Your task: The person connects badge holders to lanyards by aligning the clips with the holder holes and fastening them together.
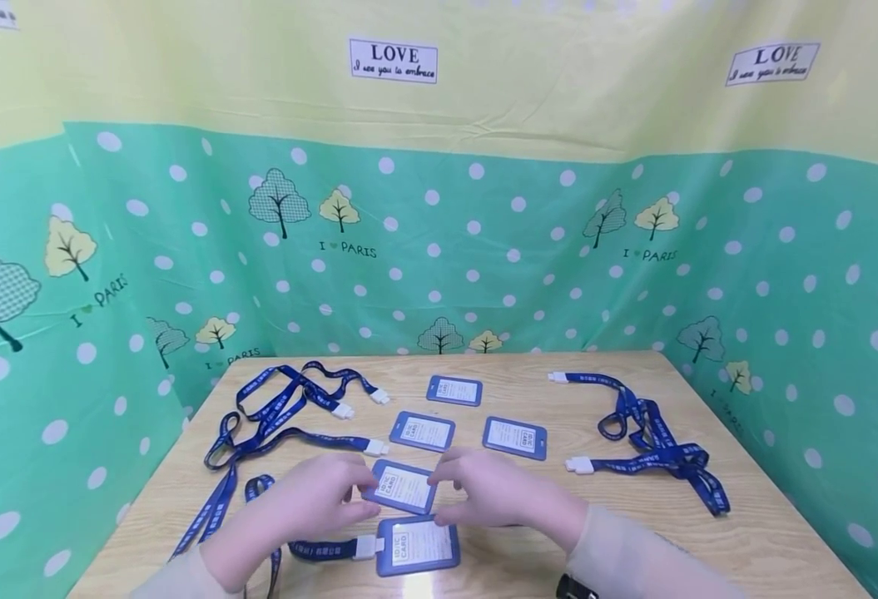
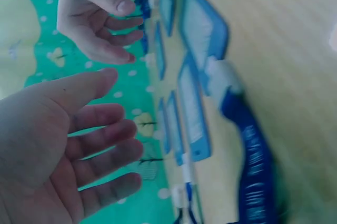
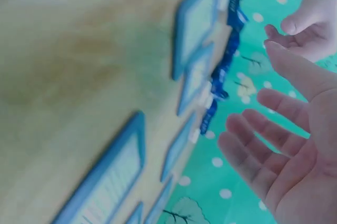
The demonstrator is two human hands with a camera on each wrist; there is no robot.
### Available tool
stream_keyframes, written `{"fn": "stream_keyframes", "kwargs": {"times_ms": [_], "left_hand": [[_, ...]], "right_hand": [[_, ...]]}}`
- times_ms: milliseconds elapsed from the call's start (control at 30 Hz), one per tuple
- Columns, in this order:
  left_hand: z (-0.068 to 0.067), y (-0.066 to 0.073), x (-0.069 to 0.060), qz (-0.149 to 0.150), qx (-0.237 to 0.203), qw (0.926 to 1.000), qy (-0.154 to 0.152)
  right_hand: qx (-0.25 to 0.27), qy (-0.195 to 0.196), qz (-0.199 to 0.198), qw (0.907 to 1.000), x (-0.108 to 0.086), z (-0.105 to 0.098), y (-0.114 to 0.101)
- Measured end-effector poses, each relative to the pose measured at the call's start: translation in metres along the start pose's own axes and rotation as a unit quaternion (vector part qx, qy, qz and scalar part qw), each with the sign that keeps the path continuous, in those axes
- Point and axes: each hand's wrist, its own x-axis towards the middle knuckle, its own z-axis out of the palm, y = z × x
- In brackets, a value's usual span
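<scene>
My left hand [image 1: 326, 492] is beside the left edge of a blue ID card holder [image 1: 404, 487], its fingers relaxed and holding nothing. On the other side, my right hand [image 1: 494, 489] hovers by that holder's right edge, also with nothing in it. Closer to me lies another blue card holder [image 1: 418, 545], joined at its left end to the white clip [image 1: 366, 547] of a blue lanyard [image 1: 324, 550]. Both wrist views show the hands, the left hand [image 2: 68, 150] and the right hand [image 3: 300, 150], with loosely bent fingers apart from the cards.
Farther back on the wooden table [image 1: 513, 383] lie three more card holders: one left of centre [image 1: 422, 431], one to the right [image 1: 514, 438], one at the back [image 1: 454, 390]. Several blue lanyards [image 1: 281, 408] tangle at the left; more lanyards [image 1: 656, 449] lie at the right. A green curtain [image 1: 483, 249] surrounds the table.
</scene>
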Motion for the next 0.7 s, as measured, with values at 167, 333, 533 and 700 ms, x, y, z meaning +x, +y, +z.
{"fn": "stream_keyframes", "kwargs": {"times_ms": [167,333,533,700], "left_hand": [[-0.019,0.004,0.001,0.022,0.021,0.997,0.071],[-0.033,0.01,0.004,0.014,0.035,0.9922,0.119],[-0.04,0.011,0.016,0.026,0.04,0.9879,0.148],[-0.041,0.011,0.027,0.03,0.04,0.986,0.159]], "right_hand": [[0.004,0.051,-0.044,0.9977,0.0,-0.017,0.007],[0.043,0.089,-0.066,0.9929,0.0,-0.031,0.01],[0.115,0.132,-0.062,0.9827,0.003,-0.039,0.014],[0.182,0.15,-0.06,0.97,0.01,-0.04,0.02]]}}
